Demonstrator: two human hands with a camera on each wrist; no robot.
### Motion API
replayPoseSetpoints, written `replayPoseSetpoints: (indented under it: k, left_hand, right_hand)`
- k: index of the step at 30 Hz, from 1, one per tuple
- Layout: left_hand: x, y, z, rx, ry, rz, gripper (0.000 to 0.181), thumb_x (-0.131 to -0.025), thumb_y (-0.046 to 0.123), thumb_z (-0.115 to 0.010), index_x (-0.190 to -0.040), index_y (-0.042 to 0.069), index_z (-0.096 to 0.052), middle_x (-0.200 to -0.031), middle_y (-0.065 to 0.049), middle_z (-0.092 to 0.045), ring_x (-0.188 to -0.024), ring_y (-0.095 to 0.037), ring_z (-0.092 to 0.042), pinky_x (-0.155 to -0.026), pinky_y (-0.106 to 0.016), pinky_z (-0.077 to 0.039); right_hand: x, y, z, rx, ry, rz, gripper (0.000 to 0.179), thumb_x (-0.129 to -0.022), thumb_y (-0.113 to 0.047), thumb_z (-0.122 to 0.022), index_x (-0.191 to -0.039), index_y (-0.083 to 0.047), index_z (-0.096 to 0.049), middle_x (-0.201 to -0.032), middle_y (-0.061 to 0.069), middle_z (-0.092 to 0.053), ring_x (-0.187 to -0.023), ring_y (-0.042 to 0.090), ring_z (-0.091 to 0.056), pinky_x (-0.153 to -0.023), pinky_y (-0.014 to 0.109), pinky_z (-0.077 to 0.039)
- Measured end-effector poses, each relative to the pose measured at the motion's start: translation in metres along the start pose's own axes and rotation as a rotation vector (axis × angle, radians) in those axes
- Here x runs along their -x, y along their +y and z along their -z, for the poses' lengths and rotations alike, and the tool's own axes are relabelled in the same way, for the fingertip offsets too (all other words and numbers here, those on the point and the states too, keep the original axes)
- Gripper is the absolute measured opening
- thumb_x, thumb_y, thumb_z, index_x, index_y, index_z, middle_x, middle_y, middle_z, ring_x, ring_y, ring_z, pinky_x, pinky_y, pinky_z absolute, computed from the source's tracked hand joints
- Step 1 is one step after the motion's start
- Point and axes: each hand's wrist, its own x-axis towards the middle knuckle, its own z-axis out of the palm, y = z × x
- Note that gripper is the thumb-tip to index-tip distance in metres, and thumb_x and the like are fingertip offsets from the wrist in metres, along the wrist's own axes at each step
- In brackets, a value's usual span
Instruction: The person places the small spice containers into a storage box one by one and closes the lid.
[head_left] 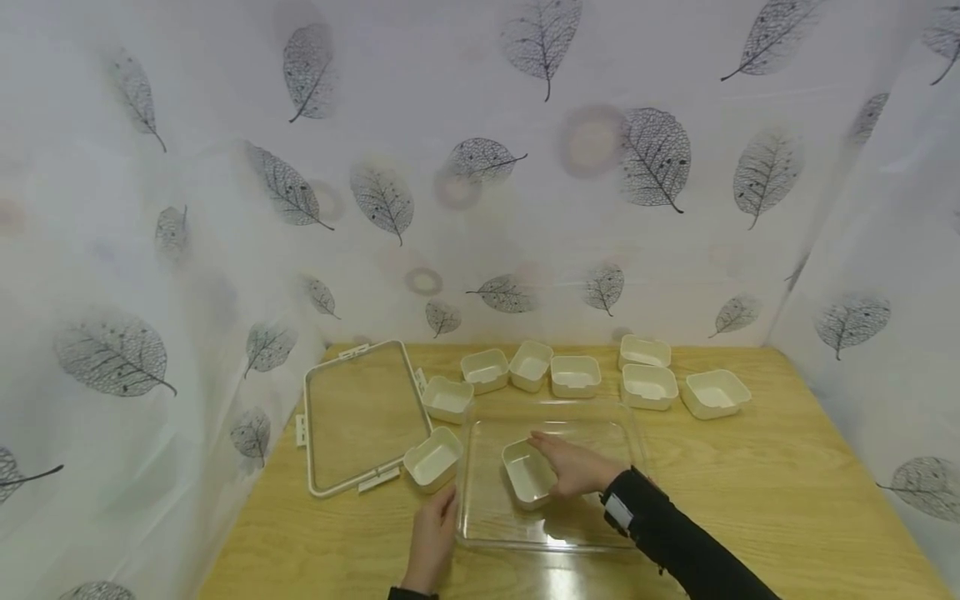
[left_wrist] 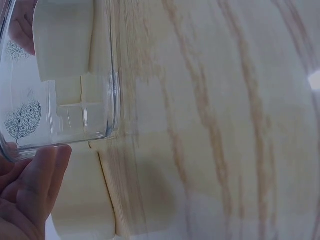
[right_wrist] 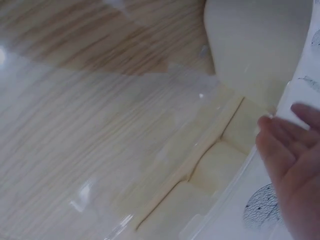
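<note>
A clear rectangular plastic bin (head_left: 555, 546) stands on the wooden table, with one cream box (head_left: 528, 475) inside it. My right hand (head_left: 577, 467) reaches in from the right and grips that box by its right side, a finger at the back rim. In the right wrist view, the fingertips of the right hand (right_wrist: 290, 150) are right at the box's (right_wrist: 257, 45) edge. At the bin's left wall, my left hand (head_left: 432, 537) rests with fairly straight fingers. The left wrist view shows the left hand (left_wrist: 37, 187) against the bin's (left_wrist: 112, 100) end.
Just left of the bin sits another cream box (head_left: 433, 460). Several more, such as one box (head_left: 575, 377), line the back of the table (head_left: 787, 492). A pale rectangular frame with side clips (head_left: 311, 433) lies at the left. Leaf-patterned curtains (head_left: 480, 233) surround the table.
</note>
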Motion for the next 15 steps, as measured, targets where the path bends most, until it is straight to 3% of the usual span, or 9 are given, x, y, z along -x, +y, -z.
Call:
replayPoseSetpoints:
  k: [5,9,15]
  left_hand:
    - [0.001,-0.003,0.000,-0.008,0.010,-0.016,0.026,-0.085,-0.002,-0.051,-0.109,-0.011,-0.053,-0.107,-0.026,-0.056,-0.099,-0.036,-0.054,-0.081,-0.043,-0.047]
    - [0.001,-0.004,-0.001,-0.013,0.026,-0.023,0.026,-0.084,-0.003,-0.051,-0.109,-0.010,-0.054,-0.106,-0.025,-0.057,-0.099,-0.036,-0.054,-0.081,-0.044,-0.046]
    - [0.000,-0.003,0.000,0.006,0.022,-0.016,0.027,-0.084,-0.003,-0.051,-0.110,-0.011,-0.053,-0.108,-0.026,-0.056,-0.100,-0.036,-0.054,-0.082,-0.044,-0.046]
  right_hand:
    - [-0.001,-0.013,-0.003,0.104,0.164,-0.095,0.059,-0.072,-0.024,-0.062,-0.114,0.014,-0.045,-0.110,0.026,-0.050,-0.103,0.035,-0.048,-0.088,0.043,-0.042]
    - [-0.001,-0.027,-0.002,0.122,0.223,-0.190,0.054,-0.073,-0.029,-0.065,-0.100,0.015,-0.051,-0.089,0.024,-0.056,-0.083,0.035,-0.055,-0.070,0.044,-0.048]
    - [-0.001,-0.029,-0.002,0.151,0.282,-0.246,0.019,-0.063,-0.010,-0.064,-0.071,0.001,-0.050,-0.061,0.005,-0.047,-0.055,0.020,-0.047,-0.047,0.037,-0.042]
